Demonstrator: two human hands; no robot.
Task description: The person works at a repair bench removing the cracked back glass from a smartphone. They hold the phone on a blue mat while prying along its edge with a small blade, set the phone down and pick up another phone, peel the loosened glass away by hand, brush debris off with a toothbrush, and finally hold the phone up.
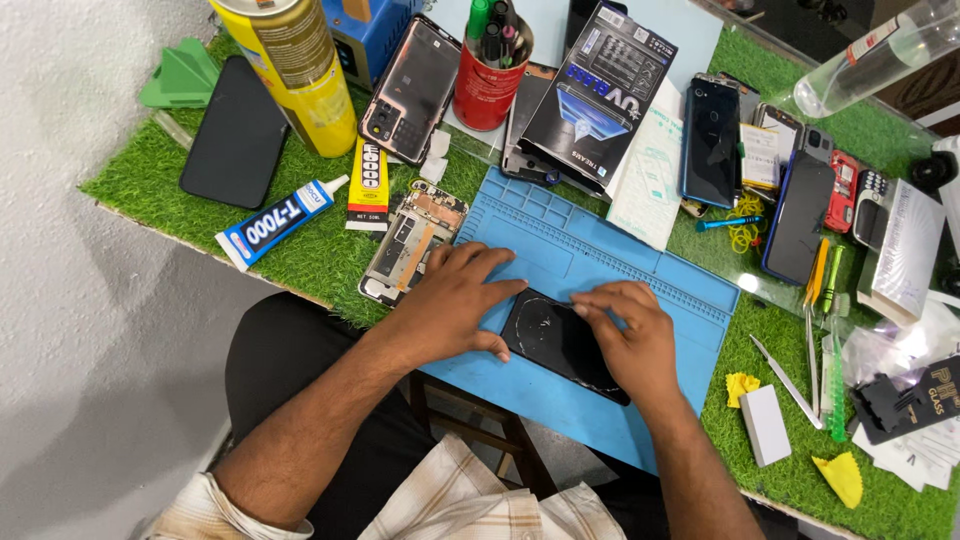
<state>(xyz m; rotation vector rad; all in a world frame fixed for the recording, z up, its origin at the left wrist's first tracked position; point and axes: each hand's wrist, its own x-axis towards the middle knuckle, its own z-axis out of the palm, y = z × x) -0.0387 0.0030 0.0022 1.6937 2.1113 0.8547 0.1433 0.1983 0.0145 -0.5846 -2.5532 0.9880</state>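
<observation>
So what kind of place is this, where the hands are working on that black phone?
Most likely a phone repair bench. Both hands, left hand and right hand, press on a black phone lying on a blue repair mat. An opened phone with its insides bare, glue tubes and tweezers lie around it.

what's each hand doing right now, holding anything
Left hand: open, fingers flat, pressing on the left end of the black phone.
Right hand: open, fingertips on the phone's upper edge, not gripping it.

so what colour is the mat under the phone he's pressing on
Light blue; the work mat under the black phone shows best in the head view.
</observation>
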